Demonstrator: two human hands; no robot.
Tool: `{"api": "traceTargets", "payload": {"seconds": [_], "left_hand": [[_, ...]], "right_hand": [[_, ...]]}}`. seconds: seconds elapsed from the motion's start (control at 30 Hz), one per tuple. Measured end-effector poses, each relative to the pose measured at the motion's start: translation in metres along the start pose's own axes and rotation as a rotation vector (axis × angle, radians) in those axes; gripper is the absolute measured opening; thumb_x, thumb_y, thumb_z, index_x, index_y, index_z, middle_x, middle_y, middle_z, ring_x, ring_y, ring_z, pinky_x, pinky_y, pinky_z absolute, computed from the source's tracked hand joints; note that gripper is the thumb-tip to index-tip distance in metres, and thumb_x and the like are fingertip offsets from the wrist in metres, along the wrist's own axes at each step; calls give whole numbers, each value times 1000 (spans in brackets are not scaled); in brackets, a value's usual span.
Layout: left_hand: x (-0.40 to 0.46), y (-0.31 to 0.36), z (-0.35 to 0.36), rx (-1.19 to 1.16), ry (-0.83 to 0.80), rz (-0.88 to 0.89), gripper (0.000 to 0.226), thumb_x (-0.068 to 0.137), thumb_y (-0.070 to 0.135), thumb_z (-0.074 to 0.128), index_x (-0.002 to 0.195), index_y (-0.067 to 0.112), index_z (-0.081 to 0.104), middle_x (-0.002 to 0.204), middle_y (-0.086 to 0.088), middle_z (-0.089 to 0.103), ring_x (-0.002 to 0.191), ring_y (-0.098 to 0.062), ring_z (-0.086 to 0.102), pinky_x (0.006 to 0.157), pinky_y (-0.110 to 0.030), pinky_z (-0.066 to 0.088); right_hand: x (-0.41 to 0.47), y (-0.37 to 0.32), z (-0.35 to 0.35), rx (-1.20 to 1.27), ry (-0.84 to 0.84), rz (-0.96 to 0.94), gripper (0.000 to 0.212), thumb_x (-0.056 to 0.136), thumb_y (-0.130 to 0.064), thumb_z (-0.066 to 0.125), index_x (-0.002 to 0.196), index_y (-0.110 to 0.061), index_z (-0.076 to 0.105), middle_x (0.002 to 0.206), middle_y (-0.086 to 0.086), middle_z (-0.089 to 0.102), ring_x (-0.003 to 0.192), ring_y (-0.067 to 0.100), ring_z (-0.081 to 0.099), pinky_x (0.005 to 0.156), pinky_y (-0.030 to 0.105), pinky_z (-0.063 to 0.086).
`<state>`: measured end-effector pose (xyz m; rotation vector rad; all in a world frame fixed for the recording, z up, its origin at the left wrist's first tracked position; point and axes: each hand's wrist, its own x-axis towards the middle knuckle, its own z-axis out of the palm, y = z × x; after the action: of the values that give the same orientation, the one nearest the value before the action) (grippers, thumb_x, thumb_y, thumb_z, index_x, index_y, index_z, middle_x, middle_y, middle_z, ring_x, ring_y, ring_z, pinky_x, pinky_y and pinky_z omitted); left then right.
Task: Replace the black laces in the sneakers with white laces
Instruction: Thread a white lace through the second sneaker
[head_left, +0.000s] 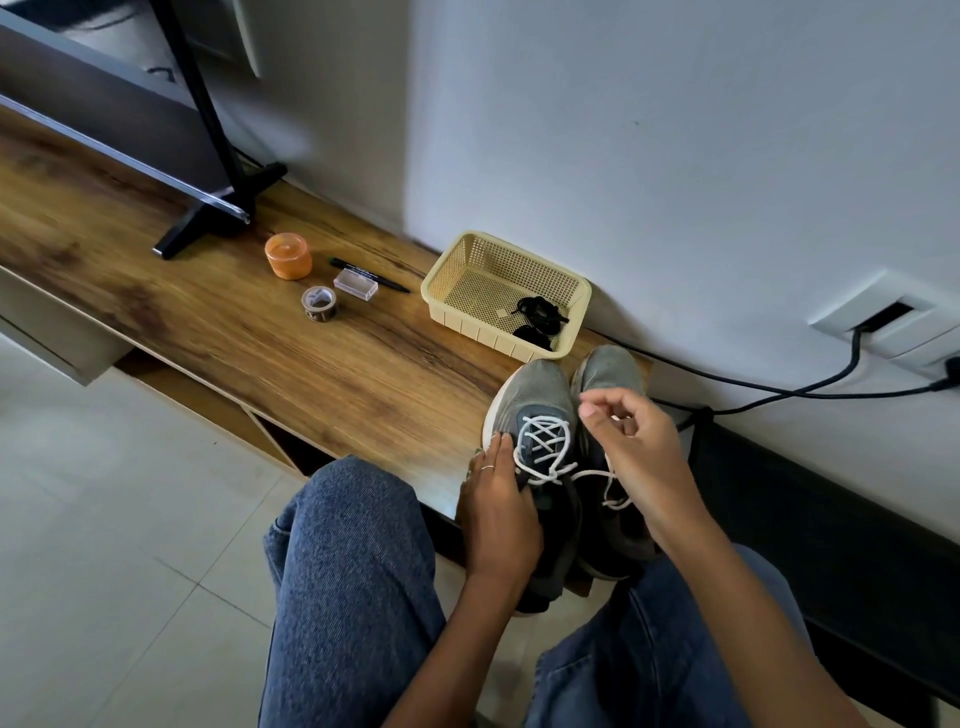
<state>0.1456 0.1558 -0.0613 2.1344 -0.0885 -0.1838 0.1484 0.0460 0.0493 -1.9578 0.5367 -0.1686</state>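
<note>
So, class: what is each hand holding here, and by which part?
The left hand holds the grey mesh sneaker with white laces by its side, beside the lacing. The right hand has fingers curled; its grip on the white lace cannot be confirmed.

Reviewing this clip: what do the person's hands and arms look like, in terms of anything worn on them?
Both forearms are bare, with no sleeves in view. The left hand has a thin silver-coloured ring on one finger. The right hand shows no ring, watch or glove. Blue denim jeans cover the legs below.
</note>
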Motion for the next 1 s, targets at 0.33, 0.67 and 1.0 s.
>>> {"api": "traceTargets", "payload": {"seconds": [0.33,0.67,1.0], "left_hand": [[2,1,-2,-27,4,-11,54,90,4,58,141,9,44,143,-8,48,131,-25,44,108,-41,38],[2,-1,-2,-63,8,-1,43,92,18,54,135,18,48,129,-1,58,118,-21,53,96,-43,47],[3,-4,0,-49,4,-14,46,91,17,55,136,18,46,130,-3,57,117,-23,54,95,-45,47]], "right_hand": [[-35,41,6,-605,-88,-291,12,80,-14,70,91,-20,67,92,-9,57,89,11,55,73,27,47],[-32,49,20,-774,58,-471,18,71,-9,80,81,-15,67,81,-2,59,72,19,60,57,35,53],[-26,54,0,-485,-62,-381,11,68,-14,54,65,-24,53,88,-13,51,89,11,48,78,33,42]]}}
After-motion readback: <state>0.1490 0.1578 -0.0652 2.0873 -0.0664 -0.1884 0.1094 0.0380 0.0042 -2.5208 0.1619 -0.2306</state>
